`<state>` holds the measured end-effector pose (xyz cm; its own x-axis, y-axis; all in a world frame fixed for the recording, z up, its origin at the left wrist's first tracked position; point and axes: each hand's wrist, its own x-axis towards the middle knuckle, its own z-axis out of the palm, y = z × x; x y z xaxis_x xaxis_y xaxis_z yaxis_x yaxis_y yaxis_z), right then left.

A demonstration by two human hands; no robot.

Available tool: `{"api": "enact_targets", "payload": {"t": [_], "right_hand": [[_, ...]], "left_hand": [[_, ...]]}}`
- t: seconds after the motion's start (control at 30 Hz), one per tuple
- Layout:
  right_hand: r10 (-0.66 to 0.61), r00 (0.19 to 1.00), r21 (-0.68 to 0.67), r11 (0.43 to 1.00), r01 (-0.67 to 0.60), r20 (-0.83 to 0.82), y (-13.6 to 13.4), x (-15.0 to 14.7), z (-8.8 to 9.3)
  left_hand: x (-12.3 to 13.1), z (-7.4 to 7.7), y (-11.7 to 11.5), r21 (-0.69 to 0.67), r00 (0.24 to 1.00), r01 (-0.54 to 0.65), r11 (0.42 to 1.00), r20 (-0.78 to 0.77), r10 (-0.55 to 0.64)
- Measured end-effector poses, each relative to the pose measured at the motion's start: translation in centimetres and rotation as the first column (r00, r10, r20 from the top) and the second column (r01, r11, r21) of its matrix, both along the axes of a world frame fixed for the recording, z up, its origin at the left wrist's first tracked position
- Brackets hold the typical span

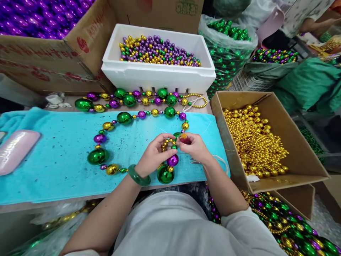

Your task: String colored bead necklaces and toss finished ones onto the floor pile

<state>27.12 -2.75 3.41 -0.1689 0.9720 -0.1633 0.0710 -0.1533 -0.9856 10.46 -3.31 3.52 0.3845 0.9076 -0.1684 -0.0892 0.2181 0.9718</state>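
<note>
Looking down, I see the fingers of my left hand (153,156) pinching the small gold loop (165,142) of the bead string (173,160). My right hand (196,146) curls just beside; I cannot tell what its fingers hold. The string bends around on the blue towel (66,177).

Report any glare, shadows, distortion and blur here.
Head view: bright glare on the large green bead and pink case; head view: soft shadow on the blue towel beside that bead; head view: purple beads at top left look stretched; head view: another person's arm looks soft.
</note>
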Motion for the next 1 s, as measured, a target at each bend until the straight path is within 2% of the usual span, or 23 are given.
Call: {"api": "enact_targets", "payload": {"t": [0.2, 0.33, 0.43, 0.53, 0.73, 1.0], "right_hand": [[0.011, 0.997, -0.003, 1.000, -0.012, -0.076, 0.0, 0.0, -0.3], [-0.035, 0.987, -0.021, 0.999, 0.032, -0.157, -0.2, 0.6, -1.0], [-0.063, 0.980, -0.032, 0.998, 0.058, -0.187, -0.7, 0.9, -1.6], [-0.061, 0.983, -0.037, 0.998, 0.055, -0.176, -1.2, 0.8, -1.9], [0.029, 0.986, 0.078, 0.997, -0.017, -0.166, -2.1, 0.3, -1.7], [0.056, 0.998, 0.158, 0.986, -0.056, 0.003, -2.1, 0.3, -1.9]], "left_hand": [[-0.7, -0.9, 0.2, -0.104, 0.993, 0.047, 0.993, 0.113, -0.035], [-0.6, -1.0, 0.3, -0.082, 0.992, 0.021, 0.996, 0.123, -0.011], [-0.6, -1.0, 0.3, -0.016, 0.995, -0.045, 0.999, 0.089, 0.046], [-0.8, -1.1, 0.2, 0.069, 0.997, -0.071, 0.995, 0.048, 0.068], [-1.4, -1.5, -0.3, 0.171, 0.995, -0.055, 0.984, 0.088, 0.041], [-1.7, -2.1, -0.4, 0.163, 0.994, -0.019, 0.987, 0.105, 0.002]]}}
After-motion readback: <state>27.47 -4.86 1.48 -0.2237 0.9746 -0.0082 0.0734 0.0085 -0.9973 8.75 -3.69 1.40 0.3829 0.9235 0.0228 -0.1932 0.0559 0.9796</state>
